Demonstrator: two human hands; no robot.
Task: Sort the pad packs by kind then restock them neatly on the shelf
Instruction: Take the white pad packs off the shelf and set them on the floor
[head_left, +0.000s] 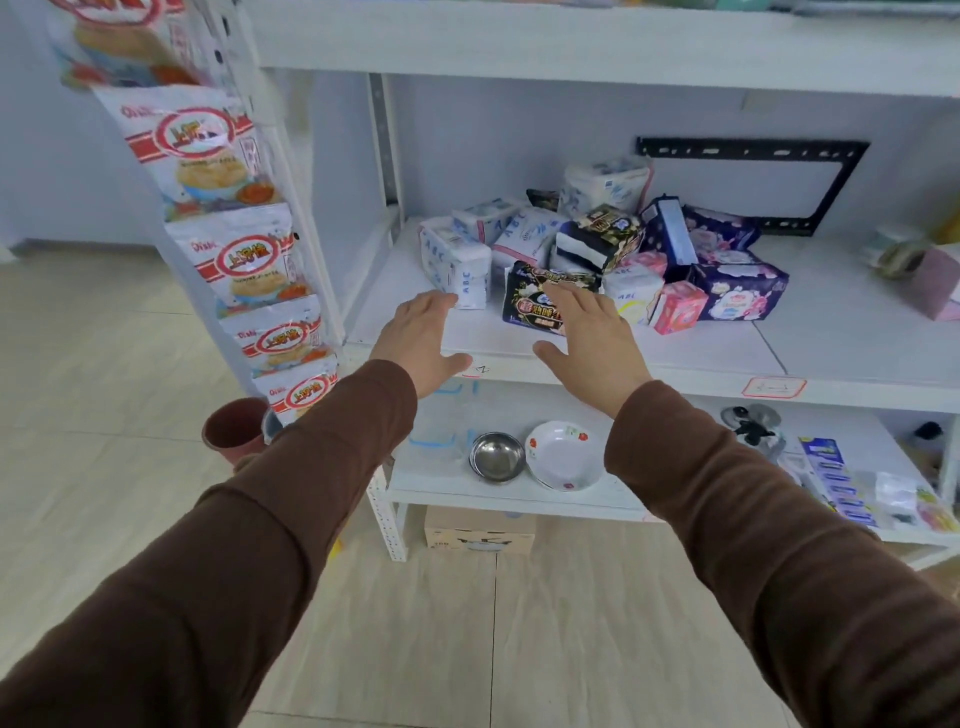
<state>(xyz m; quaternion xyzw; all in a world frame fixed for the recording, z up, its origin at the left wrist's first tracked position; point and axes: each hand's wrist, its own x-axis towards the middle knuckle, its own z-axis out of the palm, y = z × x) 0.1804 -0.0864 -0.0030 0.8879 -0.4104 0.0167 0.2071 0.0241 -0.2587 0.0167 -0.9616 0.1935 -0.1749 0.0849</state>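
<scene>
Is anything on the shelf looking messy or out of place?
Yes. The pad packs on the middle shelf lie in a jumbled heap: white, black, purple and pink kinds mixed, several tilted or leaning on each other, not in rows.

Pale tiled floor (130, 426), white wall (57, 171) behind.
</scene>
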